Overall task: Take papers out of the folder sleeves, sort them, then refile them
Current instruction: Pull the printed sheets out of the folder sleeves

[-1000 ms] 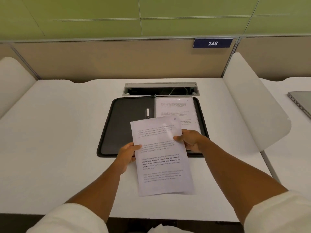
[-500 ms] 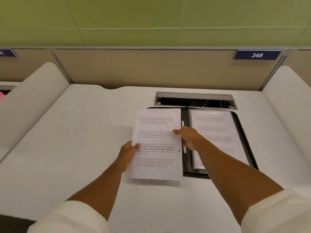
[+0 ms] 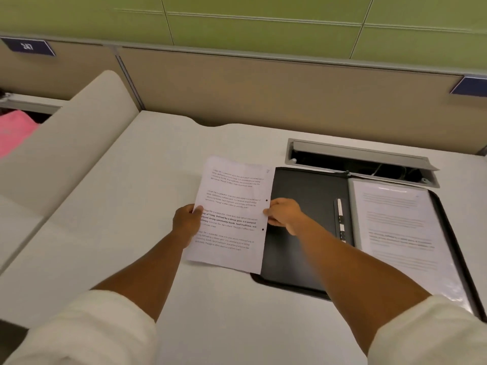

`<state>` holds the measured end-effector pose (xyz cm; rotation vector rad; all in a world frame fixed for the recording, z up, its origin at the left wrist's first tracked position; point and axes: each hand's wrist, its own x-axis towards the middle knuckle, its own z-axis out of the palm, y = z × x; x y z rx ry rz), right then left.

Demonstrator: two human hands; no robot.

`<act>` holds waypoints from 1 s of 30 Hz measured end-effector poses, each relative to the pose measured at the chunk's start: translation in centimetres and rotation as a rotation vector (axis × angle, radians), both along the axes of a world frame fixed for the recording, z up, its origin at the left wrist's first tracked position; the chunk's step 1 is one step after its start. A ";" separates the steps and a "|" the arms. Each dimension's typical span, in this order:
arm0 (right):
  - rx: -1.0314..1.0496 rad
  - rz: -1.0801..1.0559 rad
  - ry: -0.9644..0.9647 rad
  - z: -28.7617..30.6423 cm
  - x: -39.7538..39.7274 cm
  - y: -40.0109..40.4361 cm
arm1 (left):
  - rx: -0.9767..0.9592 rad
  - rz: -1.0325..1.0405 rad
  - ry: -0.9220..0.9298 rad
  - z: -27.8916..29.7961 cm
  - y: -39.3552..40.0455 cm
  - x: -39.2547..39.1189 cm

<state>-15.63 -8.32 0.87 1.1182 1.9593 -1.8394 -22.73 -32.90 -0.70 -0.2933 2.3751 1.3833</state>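
Observation:
A printed sheet of paper (image 3: 232, 206) with punched holes on its right edge hangs low over the white desk, just left of the open black folder (image 3: 300, 248). My left hand (image 3: 185, 222) grips the sheet's left edge. My right hand (image 3: 286, 213) pinches its right edge, over the folder's dark left half. On the folder's right half lie clear sleeves (image 3: 400, 233) with more printed pages inside. A white pen (image 3: 340, 219) sits in the loop at the folder's spine.
The white desk (image 3: 126, 206) stretches left of the paper. An open cable hatch (image 3: 361, 162) lies behind the folder. A cream divider (image 3: 66, 143) bounds the desk on the left, a tan partition (image 3: 263, 90) at the back. Something pink (image 3: 13, 133) shows beyond the divider.
Both hands have carried the sheet leftward, off the folder and over the desk beside it. The view has swung left, so the folder now sits at the right.

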 end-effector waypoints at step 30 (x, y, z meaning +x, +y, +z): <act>0.765 0.620 -0.020 -4.5 -4.0 -7.1 | -0.540 -0.347 0.448 -5.4 -1.1 -1.3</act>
